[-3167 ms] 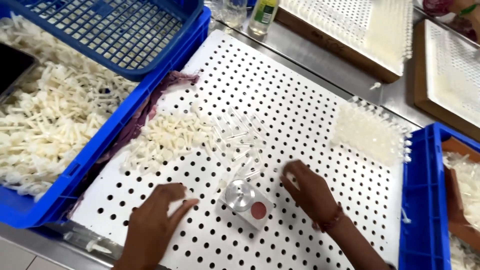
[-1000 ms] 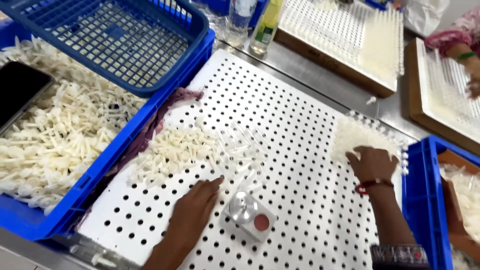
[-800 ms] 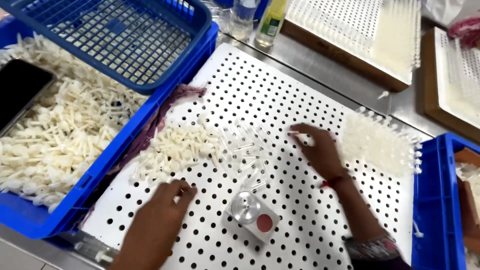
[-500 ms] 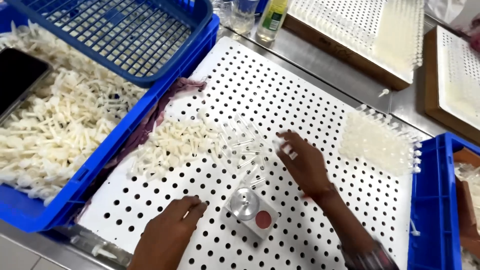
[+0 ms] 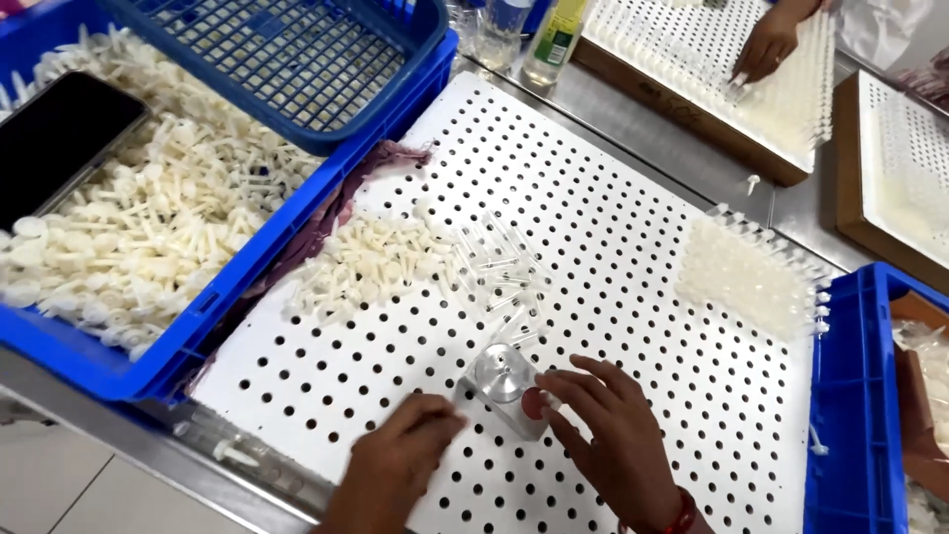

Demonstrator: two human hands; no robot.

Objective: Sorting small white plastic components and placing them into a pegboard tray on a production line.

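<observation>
Head view: the right hand (image 5: 618, 445) rests on the white perforated board (image 5: 613, 257), fingers loosely spread, fingertips touching the right edge of a small metal block (image 5: 502, 388) with a round recess on top. The hand is not closed around the block. The left hand (image 5: 400, 465) lies just left of the block, fingers curled and pointing toward it; whether it holds anything small cannot be told.

The block sits near the front edge of the board, between the two hands. Just behind it lies a loose scatter of clear plastic tubes (image 5: 499, 272), and to their left a pile of white plastic parts (image 5: 371, 262). Toward the right rear of the board stands a cluster of translucent assembled pieces (image 5: 746, 277).

A blue crate (image 5: 198, 326) full of white parts borders the board on the left, with a black phone (image 5: 59, 143) lying on them. Another person's hand (image 5: 766, 44) works at a far tray (image 5: 692, 69).
</observation>
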